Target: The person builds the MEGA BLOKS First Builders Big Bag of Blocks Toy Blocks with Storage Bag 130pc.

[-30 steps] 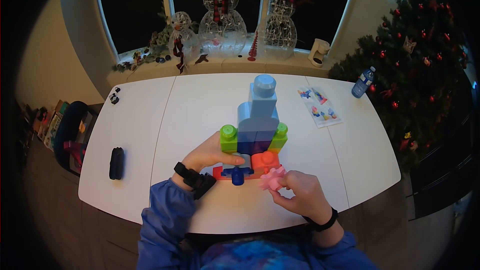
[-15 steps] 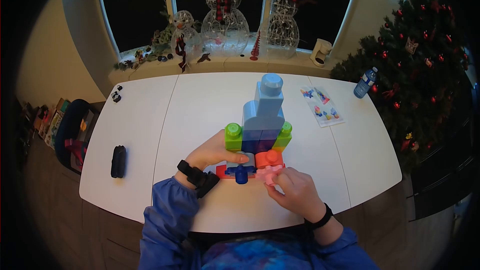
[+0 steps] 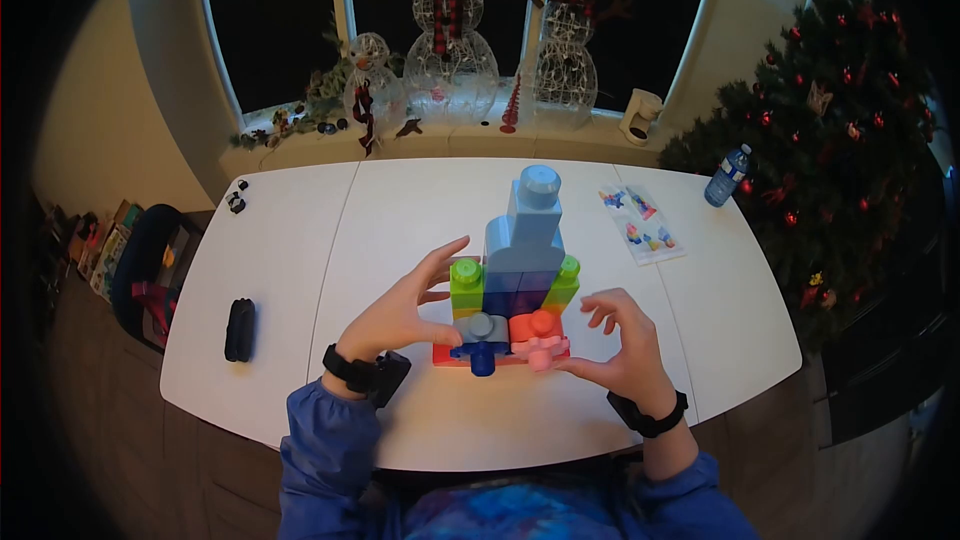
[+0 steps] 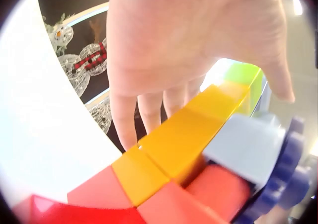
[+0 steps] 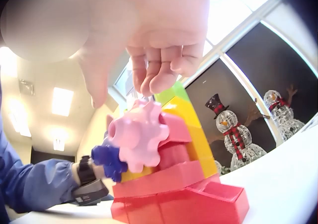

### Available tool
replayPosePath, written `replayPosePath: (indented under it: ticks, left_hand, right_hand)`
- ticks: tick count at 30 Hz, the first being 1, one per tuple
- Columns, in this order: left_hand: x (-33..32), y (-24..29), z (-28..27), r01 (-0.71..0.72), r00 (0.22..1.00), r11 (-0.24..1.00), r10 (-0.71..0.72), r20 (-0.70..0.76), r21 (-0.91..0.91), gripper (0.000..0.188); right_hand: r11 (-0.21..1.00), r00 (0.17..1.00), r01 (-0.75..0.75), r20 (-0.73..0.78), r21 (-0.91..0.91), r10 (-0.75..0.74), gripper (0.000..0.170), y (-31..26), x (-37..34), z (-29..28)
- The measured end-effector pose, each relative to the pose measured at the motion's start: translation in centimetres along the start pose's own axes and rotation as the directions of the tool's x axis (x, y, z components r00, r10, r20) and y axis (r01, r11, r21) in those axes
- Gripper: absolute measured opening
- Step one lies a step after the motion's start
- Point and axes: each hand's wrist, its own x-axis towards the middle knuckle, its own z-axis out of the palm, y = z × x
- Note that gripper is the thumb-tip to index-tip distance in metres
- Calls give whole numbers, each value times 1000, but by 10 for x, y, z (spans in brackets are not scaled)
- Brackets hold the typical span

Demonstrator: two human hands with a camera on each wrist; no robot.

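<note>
A toy block building stands on the white table, topped by a light-blue tower (image 3: 535, 210) with green blocks (image 3: 466, 280) at its sides. On its near face, a dark-blue gear (image 3: 482, 353) sits in front of a grey block (image 4: 243, 144). Beside it, a pink gear (image 5: 141, 137) is in front of a red block (image 3: 540, 323). My left hand (image 3: 395, 315) is at the building's left side, fingers spread and thumb near the grey block. At the right, my right hand (image 3: 630, 355) has its fingers loosely bent and its thumb pointing toward the pink gear, holding nothing.
On the table (image 3: 270, 380), a black case (image 3: 240, 330) lies at the left and small black items (image 3: 236, 200) at the far left corner. A picture sheet (image 3: 642, 225) and a water bottle (image 3: 728, 176) are at the far right. A decorated tree (image 3: 830, 140) stands beyond.
The pink gear has moved left, from my right hand's pinch to beside the blue gear. My right hand has let go and drawn right; my left hand has loosened from the building and shifted left.
</note>
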Motion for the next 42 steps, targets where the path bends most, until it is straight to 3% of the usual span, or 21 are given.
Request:
replayPosePath:
  ticks: [2,4,7,16,23,26,29,32,33,35,37,39,42]
  left_hand:
    - [-25,19,7,57,998,960,-58,-4,275,132]
    - [-38,20,22,99,993,951,-77,-85,293,131]
    - [-43,12,37,101,986,958,-60,-158,268,124]
    - [4,-5,11,83,986,958,-39,-161,275,121]
    - [28,-8,-2,128,975,967,-82,-206,221,119]
    - [28,-6,-1,149,976,966,-108,-191,213,121]
    - [27,-6,-1,153,973,965,-109,-203,213,120]
    - [10,-2,-4,83,971,899,24,-238,431,119]
    - [-1,5,-6,37,953,909,93,-289,416,117]
    - [-39,27,-9,-55,897,920,217,-386,389,113]
    - [-84,46,-8,-121,749,894,367,-551,431,100]
    - [-128,53,-10,-101,536,853,480,-695,512,86]
    - [-180,55,-18,-18,149,792,606,-782,610,57]
  right_hand:
    - [997,997,-47,66,69,43,92,7,7,-4]
    - [988,978,-64,204,139,35,107,21,11,2]
    - [951,931,-181,354,251,84,112,22,20,5]
    - [939,940,-157,337,306,48,105,52,59,13]
    - [923,925,-225,367,313,101,100,67,84,15]
    - [901,890,-332,410,278,202,101,67,83,14]
    - [900,896,-308,413,307,166,103,73,82,17]
    - [940,952,-222,267,258,151,100,76,68,10]
    - [938,969,-201,198,281,148,98,75,62,-1]
    - [932,987,-159,60,325,148,94,58,40,-43]
    - [946,976,-102,-152,308,155,84,54,7,-83]
    - [965,902,-75,-395,252,173,79,59,-26,-115]
    - [993,706,-75,-698,93,119,74,74,-77,-158]
